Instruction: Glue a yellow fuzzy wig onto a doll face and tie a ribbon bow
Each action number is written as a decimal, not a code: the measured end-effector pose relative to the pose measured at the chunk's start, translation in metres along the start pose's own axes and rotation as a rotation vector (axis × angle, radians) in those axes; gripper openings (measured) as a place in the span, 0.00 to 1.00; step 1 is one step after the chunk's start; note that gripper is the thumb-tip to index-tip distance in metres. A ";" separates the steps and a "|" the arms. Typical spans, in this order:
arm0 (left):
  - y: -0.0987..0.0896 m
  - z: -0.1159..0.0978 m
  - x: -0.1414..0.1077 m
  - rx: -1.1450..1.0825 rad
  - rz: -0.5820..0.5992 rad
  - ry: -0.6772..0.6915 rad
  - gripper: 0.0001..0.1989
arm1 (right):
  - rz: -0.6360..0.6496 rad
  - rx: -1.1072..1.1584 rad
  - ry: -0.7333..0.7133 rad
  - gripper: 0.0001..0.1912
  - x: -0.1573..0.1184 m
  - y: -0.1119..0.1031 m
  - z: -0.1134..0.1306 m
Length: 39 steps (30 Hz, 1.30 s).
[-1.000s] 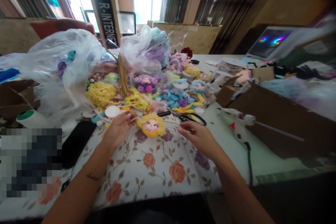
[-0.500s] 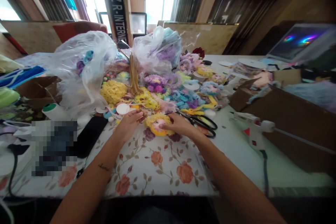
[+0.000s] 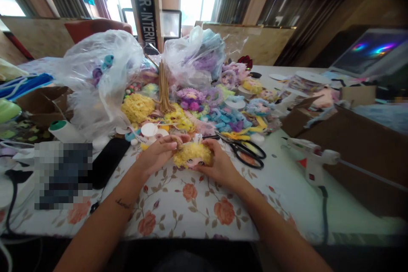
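Our right hand (image 3: 221, 162) holds the doll head (image 3: 192, 155); whether our left hand (image 3: 160, 149) grips anything, we cannot tell. We should squeeze lightly.

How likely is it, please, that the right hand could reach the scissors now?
Probably yes: the scissors lie with handles uncovered beside the right hand, though it may first need to release the yellow-haired doll head.

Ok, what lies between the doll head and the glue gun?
Head view, from doll head to glue gun: right hand, scissors, then a small round grey thing on the table.
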<state>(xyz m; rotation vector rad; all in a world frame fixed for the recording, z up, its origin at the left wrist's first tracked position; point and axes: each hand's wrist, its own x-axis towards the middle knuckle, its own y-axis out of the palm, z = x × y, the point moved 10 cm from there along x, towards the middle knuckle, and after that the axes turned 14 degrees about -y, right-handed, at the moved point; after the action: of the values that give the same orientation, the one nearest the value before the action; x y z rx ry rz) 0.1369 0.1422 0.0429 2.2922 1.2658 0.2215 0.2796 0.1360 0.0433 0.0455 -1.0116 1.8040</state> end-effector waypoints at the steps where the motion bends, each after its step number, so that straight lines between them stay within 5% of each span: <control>1: 0.002 0.000 -0.001 0.017 0.016 -0.007 0.04 | -0.015 -0.027 -0.050 0.32 -0.001 -0.001 0.005; 9: 0.006 -0.001 -0.006 0.129 0.038 -0.028 0.05 | -0.067 -0.162 -0.343 0.25 -0.002 -0.007 0.039; 16: 0.012 0.003 -0.005 0.166 0.057 -0.069 0.04 | -0.012 -0.129 -0.296 0.22 -0.003 -0.002 0.041; 29: 0.012 0.003 -0.005 0.227 0.046 -0.073 0.05 | -0.118 -0.058 -0.307 0.10 -0.001 -0.006 0.039; 39: 0.011 -0.006 -0.011 0.446 0.007 -0.095 0.05 | -0.146 -0.093 -0.273 0.14 -0.001 -0.009 0.038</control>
<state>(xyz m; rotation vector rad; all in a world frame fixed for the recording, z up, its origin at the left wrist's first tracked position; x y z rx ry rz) 0.1372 0.1303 0.0545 2.6383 1.3645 -0.1856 0.2722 0.1122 0.0729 0.3084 -1.2501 1.6438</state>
